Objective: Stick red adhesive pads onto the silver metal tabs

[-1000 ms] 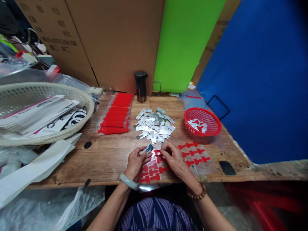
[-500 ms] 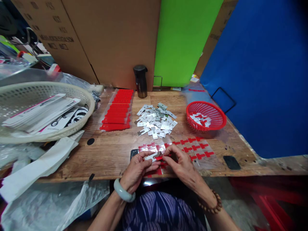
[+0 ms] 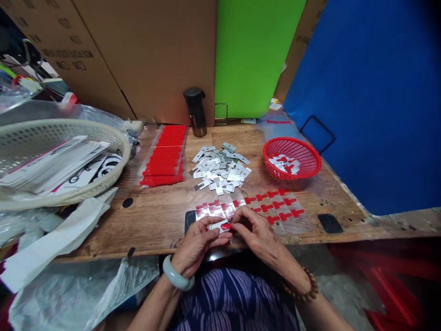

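My left hand [image 3: 201, 240], with a pale bangle at its wrist, pinches a small flat metal plate [image 3: 217, 225] between thumb and fingers. My right hand [image 3: 257, 234] is closed at the plate's right end, thumb and forefinger on a small red sticker [image 3: 226, 226] that lies against the metal. Just beyond both hands, a clear sheet of red T-shaped stickers [image 3: 275, 205] lies on the table, partly covered by my hands. Behind that sheet is a loose pile of similar metal plates [image 3: 220, 168]. Stacked sheets of red stickers [image 3: 163, 158] lie left of the pile.
A red basket [image 3: 312, 158] at the right holds several plates with red on them. A dark flask [image 3: 196, 112] stands by the cardboard at the back. At the left, a large cream basket [image 3: 122, 158] holds printed cards. The table's front edge [image 3: 155, 250] runs close to my body.
The red sticker now lies flatter against the plate, with my right fingers still on it. The whole view has shifted slightly. My left hand keeps its hold on the plate.
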`<state>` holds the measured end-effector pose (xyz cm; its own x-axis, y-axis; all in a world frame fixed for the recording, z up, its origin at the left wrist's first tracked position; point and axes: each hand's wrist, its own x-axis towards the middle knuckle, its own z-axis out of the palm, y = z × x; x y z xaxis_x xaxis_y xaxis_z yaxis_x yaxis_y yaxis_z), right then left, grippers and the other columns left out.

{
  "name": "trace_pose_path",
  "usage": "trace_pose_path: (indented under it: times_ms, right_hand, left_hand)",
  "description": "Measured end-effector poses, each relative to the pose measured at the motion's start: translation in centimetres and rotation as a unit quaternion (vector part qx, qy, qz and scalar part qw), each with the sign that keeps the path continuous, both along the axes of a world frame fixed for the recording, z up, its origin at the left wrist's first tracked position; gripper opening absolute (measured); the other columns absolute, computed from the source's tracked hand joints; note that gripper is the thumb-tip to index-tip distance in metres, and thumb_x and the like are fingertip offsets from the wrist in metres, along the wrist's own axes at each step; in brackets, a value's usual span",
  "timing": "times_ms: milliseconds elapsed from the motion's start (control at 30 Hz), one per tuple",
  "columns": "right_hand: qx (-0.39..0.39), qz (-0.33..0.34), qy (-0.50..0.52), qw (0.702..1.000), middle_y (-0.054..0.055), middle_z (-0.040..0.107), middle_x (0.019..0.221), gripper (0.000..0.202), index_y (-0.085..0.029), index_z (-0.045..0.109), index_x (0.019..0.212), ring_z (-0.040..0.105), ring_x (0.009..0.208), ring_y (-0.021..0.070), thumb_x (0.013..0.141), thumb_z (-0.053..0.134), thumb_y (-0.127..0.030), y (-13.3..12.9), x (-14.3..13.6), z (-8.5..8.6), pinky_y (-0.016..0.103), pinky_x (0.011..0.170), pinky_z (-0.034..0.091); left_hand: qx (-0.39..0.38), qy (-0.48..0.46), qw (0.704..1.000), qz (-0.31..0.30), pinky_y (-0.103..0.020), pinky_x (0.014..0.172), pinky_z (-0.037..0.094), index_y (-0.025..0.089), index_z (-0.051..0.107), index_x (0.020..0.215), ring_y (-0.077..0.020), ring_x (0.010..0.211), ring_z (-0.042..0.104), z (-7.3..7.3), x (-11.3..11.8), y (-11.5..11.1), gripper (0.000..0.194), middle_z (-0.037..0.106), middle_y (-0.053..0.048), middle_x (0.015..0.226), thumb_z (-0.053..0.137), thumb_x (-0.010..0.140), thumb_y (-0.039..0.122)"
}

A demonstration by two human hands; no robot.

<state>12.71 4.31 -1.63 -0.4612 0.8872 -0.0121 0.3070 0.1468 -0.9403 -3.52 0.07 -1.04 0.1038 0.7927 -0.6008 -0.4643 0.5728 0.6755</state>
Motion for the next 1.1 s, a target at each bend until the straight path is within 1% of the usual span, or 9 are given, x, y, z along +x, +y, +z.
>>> trace_pose_path:
  times_ms: [167,467,733,1000,1100]
  right_hand:
    - [0.006,-0.003,-0.009,1.0,-0.003,0.051,0.071,0.009,-0.019,0.049,0.075,0.048,0.065,0.0106,0.08,0.049,-0.011,-0.02,0.0,-0.03,0.022,0.06,0.037]
    - [0.02,-0.002,-0.009,1.0,-0.002,0.052,0.072,0.01,-0.02,0.05,0.076,0.048,0.066,0.0121,0.08,0.047,-0.011,-0.18,-0.07,0.03,0.023,0.059,0.036]
    - [0.013,-0.001,-0.017,1.0,-0.002,0.051,0.072,0.01,-0.019,0.049,0.077,0.048,0.067,0.0116,0.08,0.046,-0.01,-0.22,-0.03,0.28,0.023,0.06,0.036]
    - [-0.005,-0.003,0.004,1.0,-0.002,0.052,0.071,0.009,-0.019,0.05,0.075,0.048,0.067,0.0116,0.078,0.049,-0.011,0.06,-0.05,-0.12,0.023,0.061,0.037]
    - [0.002,-0.004,0.005,1.0,-0.002,0.052,0.07,0.009,-0.019,0.05,0.075,0.047,0.066,0.0116,0.078,0.049,-0.011,0.07,-0.07,-0.33,0.023,0.061,0.037]
  left_hand:
    - [0.001,0.006,1.0,-0.001,-0.023,0.071,0.054,0.008,0.053,0.104,-0.0173,0.073,0.07,0.12,0.1,-0.03,0.028,0.071,-0.011,0.078,0.058,0.077,0.004]
    - [-0.001,0.003,1.0,0.008,-0.024,0.07,0.055,0.009,0.057,0.1,-0.0192,0.073,0.07,0.28,0.2,-0.05,0.029,0.071,-0.011,0.077,0.064,0.072,0.008]
    - [0.0,0.013,1.0,-0.002,-0.025,0.071,0.054,0.008,0.056,0.101,-0.0191,0.074,0.07,0.37,0.23,-0.12,0.027,0.071,-0.011,0.078,0.061,0.075,0.007]
    - [-0.004,0.014,1.0,0.002,-0.024,0.07,0.055,0.008,0.056,0.101,-0.0186,0.072,0.07,0.23,0.21,0.08,0.026,0.071,-0.012,0.079,0.061,0.075,0.008]
    - [-0.004,0.014,1.0,0.001,-0.025,0.071,0.055,0.009,0.056,0.101,-0.0186,0.072,0.07,0.21,0.2,0.06,0.026,0.071,-0.011,0.078,0.061,0.075,0.008]
